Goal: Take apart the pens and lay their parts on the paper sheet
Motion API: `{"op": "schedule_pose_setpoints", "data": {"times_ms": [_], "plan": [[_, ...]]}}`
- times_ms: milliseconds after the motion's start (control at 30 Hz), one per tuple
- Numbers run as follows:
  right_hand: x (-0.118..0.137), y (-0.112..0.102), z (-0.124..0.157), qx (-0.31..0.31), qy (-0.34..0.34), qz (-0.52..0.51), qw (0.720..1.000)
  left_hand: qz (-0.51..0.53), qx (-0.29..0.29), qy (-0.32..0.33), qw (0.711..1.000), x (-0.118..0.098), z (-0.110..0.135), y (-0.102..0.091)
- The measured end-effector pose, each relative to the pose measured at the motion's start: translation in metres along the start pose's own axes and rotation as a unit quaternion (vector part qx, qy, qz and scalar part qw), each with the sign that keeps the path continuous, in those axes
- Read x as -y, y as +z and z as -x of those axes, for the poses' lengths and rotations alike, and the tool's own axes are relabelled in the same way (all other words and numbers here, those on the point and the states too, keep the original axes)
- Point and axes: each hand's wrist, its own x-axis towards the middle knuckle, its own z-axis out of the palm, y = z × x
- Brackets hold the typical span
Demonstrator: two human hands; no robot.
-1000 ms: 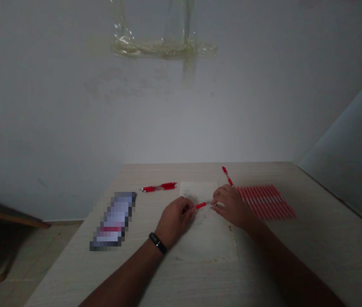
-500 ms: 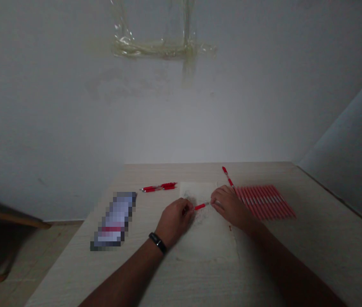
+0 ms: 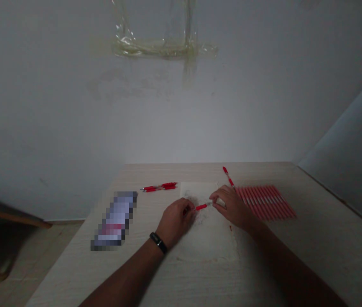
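A pen with a red grip (image 3: 201, 207) spans the gap between my hands, just above the paper sheet (image 3: 208, 243). My left hand (image 3: 177, 217) is closed around its left end, hiding that part. At the pale, narrow tip end, the thumb and forefinger of my right hand (image 3: 228, 207) pinch together; the exact contact is too small to make out clearly. Right of that hand lies a row of several red pens or refills (image 3: 265, 202), side by side. A separate red pen (image 3: 228, 177) lies slanted behind the right hand.
A few red pens (image 3: 159, 187) lie together at the back left of the table (image 3: 155, 281). A blurred-out phone-like object (image 3: 115, 219) rests on the left side. The wall (image 3: 181, 128) stands right behind the table, and a dark chair-like shape (image 3: 1, 238) is at the left.
The fingers of my right hand have shifted slightly, with a wider gap showing between thumb and forefinger behind the pinch. The left hand and the pen stay nearly in place.
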Motion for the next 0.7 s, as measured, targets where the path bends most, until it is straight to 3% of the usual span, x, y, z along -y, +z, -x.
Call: {"op": "schedule_pose_setpoints", "data": {"times_ms": [700], "plan": [[0.01, 0.001, 0.0, 0.008, -0.019, -0.012, 1.0, -0.006, 0.019, 0.013, 1.0, -0.003, 0.0, -0.002]]}}
